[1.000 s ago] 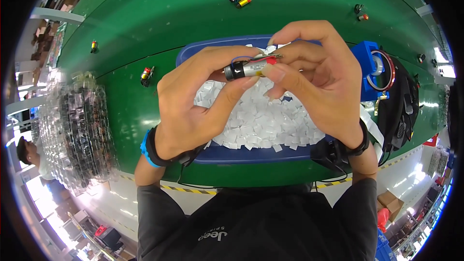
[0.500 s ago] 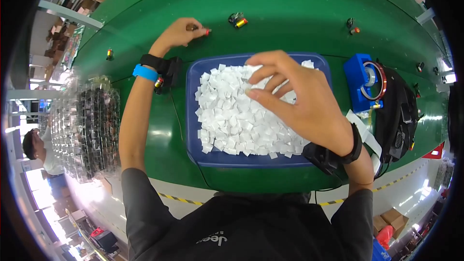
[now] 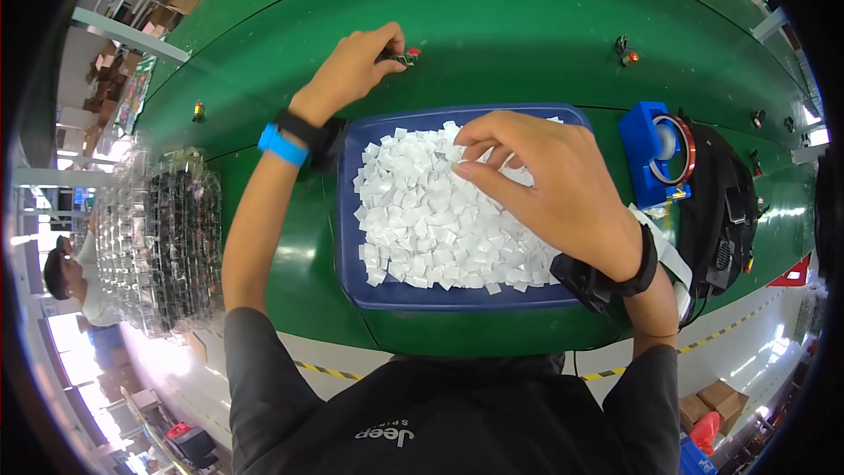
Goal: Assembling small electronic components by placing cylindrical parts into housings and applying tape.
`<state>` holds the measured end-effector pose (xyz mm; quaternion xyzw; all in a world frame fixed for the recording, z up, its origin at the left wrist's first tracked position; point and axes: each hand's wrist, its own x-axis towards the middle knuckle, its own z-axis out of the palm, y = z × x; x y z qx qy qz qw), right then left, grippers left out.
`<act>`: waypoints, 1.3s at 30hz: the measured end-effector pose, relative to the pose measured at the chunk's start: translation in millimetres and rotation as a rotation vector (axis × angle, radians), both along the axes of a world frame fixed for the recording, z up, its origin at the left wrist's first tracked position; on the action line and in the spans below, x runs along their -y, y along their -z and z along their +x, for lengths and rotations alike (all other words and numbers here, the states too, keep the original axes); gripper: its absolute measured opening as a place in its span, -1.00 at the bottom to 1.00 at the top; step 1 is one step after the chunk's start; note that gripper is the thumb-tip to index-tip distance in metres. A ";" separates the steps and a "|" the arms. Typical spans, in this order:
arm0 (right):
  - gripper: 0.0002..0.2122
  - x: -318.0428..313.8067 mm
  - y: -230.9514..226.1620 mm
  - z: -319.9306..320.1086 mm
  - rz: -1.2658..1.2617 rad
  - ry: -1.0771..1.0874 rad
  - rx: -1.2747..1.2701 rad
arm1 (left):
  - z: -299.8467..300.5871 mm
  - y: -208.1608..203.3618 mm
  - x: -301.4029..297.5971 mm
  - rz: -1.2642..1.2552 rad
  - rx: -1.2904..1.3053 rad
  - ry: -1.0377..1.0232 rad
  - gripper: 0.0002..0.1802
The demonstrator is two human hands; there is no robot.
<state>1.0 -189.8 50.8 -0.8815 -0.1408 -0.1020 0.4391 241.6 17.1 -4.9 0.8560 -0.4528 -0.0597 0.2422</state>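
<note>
Near the far middle of the green table, my left hand (image 3: 356, 70) has closed its fingers on a small wired part (image 3: 411, 54) with a red end. Most of that part is hidden by the fingers. My right hand (image 3: 545, 171) hovers over a heap of small white paper squares (image 3: 422, 220). Its fingers are curled, with a gap between thumb and forefinger and nothing visible between them. The heap fills a blue tray (image 3: 349, 259) in front of me.
To the right stand a blue tape holder (image 3: 644, 158) and a black bag (image 3: 721, 202). More small wired parts lie about, one red-ended (image 3: 629, 58) and one yellow (image 3: 199, 112). Stacked clear plastic trays (image 3: 158, 237) stand at left; a person (image 3: 75, 277) is beyond.
My left hand has moved right, to where a yellow-and-red wired part lay; that part no longer shows on the table there. My right hand's thumb and forefinger have drawn closer together.
</note>
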 end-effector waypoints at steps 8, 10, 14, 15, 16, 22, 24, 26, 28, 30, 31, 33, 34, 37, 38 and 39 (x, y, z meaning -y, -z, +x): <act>-0.77 -6.2 5.0 5.6 -0.100 0.122 0.189 | -134.7 -52.3 3.0 -0.413 0.057 -0.065 -0.61; -0.76 -10.2 5.6 3.6 -0.047 0.097 0.127 | -145.6 -54.6 0.3 -0.435 0.087 -0.042 -0.62; -0.76 -15.0 7.3 4.6 0.168 0.053 -0.021 | -153.1 -56.2 -5.0 -0.539 0.068 -0.043 -0.62; -0.76 -15.9 7.9 4.9 0.166 0.051 -0.025 | -153.4 -55.0 -5.9 -0.540 0.064 -0.046 -0.62; -0.75 -16.4 8.4 4.8 0.239 0.038 -0.073 | -153.7 -53.8 -6.3 -0.545 0.116 -0.037 -0.65; -0.73 -14.2 -1.1 6.6 0.575 -0.003 -0.432 | -154.3 -44.7 -10.4 -0.494 0.448 0.005 -0.75; -0.73 -13.5 0.7 8.4 0.651 -0.001 -0.488 | -157.2 -44.8 -11.2 -0.455 0.483 0.007 -0.77; -0.73 -12.3 2.7 11.2 0.802 0.002 -0.590 | -159.1 -46.1 -11.5 -0.379 0.563 0.016 -0.80; -0.74 -10.0 5.5 13.5 0.805 0.003 -0.577 | -155.1 -46.2 -12.2 -0.407 0.557 0.036 -0.81; -0.75 -5.5 8.4 15.2 0.807 0.000 -0.546 | -150.4 -48.1 -14.9 -0.465 0.551 0.073 -0.83; -0.75 -1.8 9.8 16.2 0.807 0.002 -0.546 | -148.3 -54.5 -20.3 -0.466 0.550 0.074 -0.83; -0.79 7.4 16.3 17.1 0.722 -0.019 -0.455 | -140.4 -73.5 -37.4 -0.409 0.275 0.015 -0.75; -0.80 10.0 18.4 16.5 0.678 -0.028 -0.410 | -138.6 -76.6 -40.2 -0.378 0.138 -0.014 -0.71; -0.81 6.0 15.1 16.4 0.634 -0.027 -0.443 | -146.5 -72.6 -35.9 -0.527 -0.362 -0.133 -0.68; -0.82 4.7 13.9 16.0 0.611 -0.022 -0.460 | -148.7 -71.3 -33.6 -0.598 -0.615 -0.188 -0.65; -0.82 3.2 12.6 15.4 0.609 -0.025 -0.461 | -150.1 -71.4 -31.7 -0.600 -0.615 -0.192 -0.65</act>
